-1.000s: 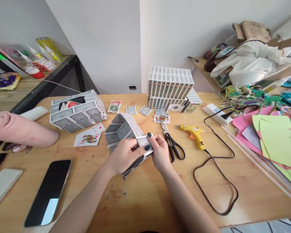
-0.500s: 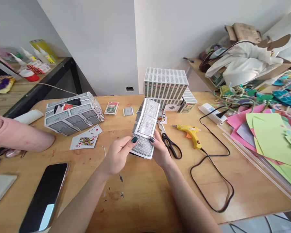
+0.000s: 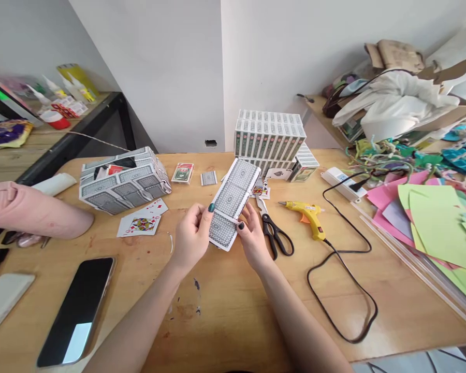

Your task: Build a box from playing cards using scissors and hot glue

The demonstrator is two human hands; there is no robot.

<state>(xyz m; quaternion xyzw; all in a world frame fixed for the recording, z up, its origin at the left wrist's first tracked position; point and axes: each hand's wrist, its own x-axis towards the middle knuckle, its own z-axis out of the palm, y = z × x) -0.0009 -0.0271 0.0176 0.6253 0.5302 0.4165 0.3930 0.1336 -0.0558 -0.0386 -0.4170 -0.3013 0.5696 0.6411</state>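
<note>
Between my hands, above the middle of the table, is a long panel of joined playing cards [image 3: 231, 199], its grey patterned backs facing up. My left hand [image 3: 193, 233] grips its lower left edge, thumb on top. On the lower right edge, my right hand [image 3: 252, 235] holds it with the thumb over the card border; its other fingers are partly behind the panel. Black-handled scissors [image 3: 275, 233] lie just right of my right hand. A box built from playing cards [image 3: 126, 186] stands at the left, with things inside. Loose face-up cards [image 3: 140, 225] lie in front of it.
A yellow glue gun [image 3: 308, 215] trails a black cord to a white power strip [image 3: 344, 182]. Stacked card packs [image 3: 270, 137] stand at the back. A phone [image 3: 77, 311] and a pink roll [image 3: 42, 212] lie left; coloured paper sheets [image 3: 431, 223] cover the right side.
The card panel has turned to slant further right and its surface shows more flatly. My left thumb has shifted to the panel's edge. The view has shifted slightly.
</note>
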